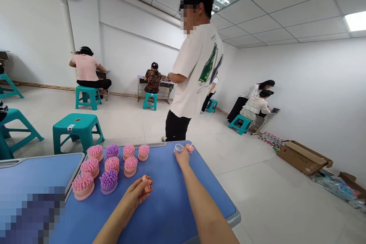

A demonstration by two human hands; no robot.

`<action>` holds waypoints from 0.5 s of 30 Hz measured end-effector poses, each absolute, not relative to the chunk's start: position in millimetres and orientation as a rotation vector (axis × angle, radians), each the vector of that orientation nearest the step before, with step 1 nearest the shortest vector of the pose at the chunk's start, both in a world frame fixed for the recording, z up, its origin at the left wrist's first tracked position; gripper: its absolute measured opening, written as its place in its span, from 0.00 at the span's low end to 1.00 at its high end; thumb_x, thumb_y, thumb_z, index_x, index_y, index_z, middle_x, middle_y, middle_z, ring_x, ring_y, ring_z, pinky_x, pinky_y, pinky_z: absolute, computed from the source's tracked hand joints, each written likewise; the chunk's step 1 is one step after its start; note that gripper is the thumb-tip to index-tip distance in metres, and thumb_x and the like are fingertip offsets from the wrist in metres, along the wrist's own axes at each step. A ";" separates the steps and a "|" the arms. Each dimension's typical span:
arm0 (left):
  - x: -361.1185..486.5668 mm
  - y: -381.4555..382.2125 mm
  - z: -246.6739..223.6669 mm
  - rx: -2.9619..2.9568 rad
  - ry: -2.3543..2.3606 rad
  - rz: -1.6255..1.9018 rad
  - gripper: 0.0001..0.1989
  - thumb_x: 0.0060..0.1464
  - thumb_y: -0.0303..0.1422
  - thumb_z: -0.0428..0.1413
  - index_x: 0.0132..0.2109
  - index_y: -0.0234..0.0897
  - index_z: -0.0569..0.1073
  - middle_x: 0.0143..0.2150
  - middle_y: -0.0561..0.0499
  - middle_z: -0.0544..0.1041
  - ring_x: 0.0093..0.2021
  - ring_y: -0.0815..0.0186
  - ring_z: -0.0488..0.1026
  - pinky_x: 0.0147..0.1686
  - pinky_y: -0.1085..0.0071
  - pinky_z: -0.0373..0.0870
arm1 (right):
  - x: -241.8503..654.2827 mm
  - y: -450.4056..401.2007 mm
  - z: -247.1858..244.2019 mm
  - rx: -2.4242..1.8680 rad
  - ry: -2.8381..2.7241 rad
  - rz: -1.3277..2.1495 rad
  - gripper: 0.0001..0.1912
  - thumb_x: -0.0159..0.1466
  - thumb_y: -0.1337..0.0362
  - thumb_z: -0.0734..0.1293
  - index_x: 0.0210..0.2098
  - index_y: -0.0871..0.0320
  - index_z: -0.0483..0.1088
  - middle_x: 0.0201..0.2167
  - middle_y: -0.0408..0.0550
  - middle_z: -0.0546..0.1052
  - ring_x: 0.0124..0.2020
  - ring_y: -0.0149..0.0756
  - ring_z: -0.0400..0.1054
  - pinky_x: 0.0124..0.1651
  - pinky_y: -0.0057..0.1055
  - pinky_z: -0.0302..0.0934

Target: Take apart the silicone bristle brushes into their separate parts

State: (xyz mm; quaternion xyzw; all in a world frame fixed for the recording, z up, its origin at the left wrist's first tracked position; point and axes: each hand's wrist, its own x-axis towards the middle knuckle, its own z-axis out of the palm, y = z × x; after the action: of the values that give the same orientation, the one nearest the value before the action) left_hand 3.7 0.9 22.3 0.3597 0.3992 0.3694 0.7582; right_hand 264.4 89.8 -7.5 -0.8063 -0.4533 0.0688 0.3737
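My left hand [140, 191] is above the near middle of the blue table [168, 206], its fingers closed around a small peach plastic piece [146, 183]. Farther off, my right hand [182, 158] reaches to the table's far edge. Its fingers curl between a small clear cup [178, 147] and a peach cup-shaped part [190, 148] with pink bristles below; the fingertips are partly hidden, so what they grip is unclear. To the left stand several bristled scalp brushes, pink ones [83, 186] and purple ones [109, 181], bristles up on peach or purple bases.
A second blue table [37, 167] adjoins on the left. Behind the table stands a person in a white T-shirt [194, 68]. Teal stools [76, 124] are on the floor, and other people sit at desks by the walls. An open cardboard box [303, 156] lies at right.
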 end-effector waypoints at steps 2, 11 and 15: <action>3.8 2.3 19.9 0.767 0.854 0.803 0.31 0.33 0.51 0.63 0.42 0.36 0.73 0.43 0.44 0.76 0.41 0.63 0.73 0.41 0.72 0.69 | 264.8 90.8 -6.4 -2.091 -1.103 0.215 0.15 0.62 0.59 0.62 0.44 0.61 0.65 0.39 0.48 0.71 0.36 0.33 0.67 0.39 0.37 0.65; 2.8 -1.0 29.6 0.792 0.817 0.803 0.28 0.32 0.47 0.65 0.42 0.37 0.73 0.40 0.47 0.75 0.44 0.62 0.70 0.44 0.71 0.67 | 236.3 57.5 2.9 -1.895 -1.183 0.164 0.25 0.57 0.65 0.60 0.54 0.64 0.57 0.50 0.62 0.64 0.50 0.48 0.61 0.49 0.42 0.57; 3.2 -2.7 29.1 0.789 0.785 0.852 0.27 0.32 0.46 0.65 0.40 0.36 0.74 0.33 0.50 0.73 0.39 0.66 0.69 0.43 0.72 0.66 | 209.1 26.3 -1.2 -1.782 -1.355 0.234 0.24 0.57 0.64 0.59 0.53 0.59 0.58 0.48 0.56 0.65 0.32 0.37 0.66 0.41 0.38 0.63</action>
State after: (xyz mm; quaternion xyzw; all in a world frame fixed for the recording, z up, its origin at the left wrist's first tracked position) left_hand 3.2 -2.7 29.1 0.3629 0.3610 0.3921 0.7643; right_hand 209.1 26.3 -1.2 -0.7144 -0.5434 0.0938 0.4307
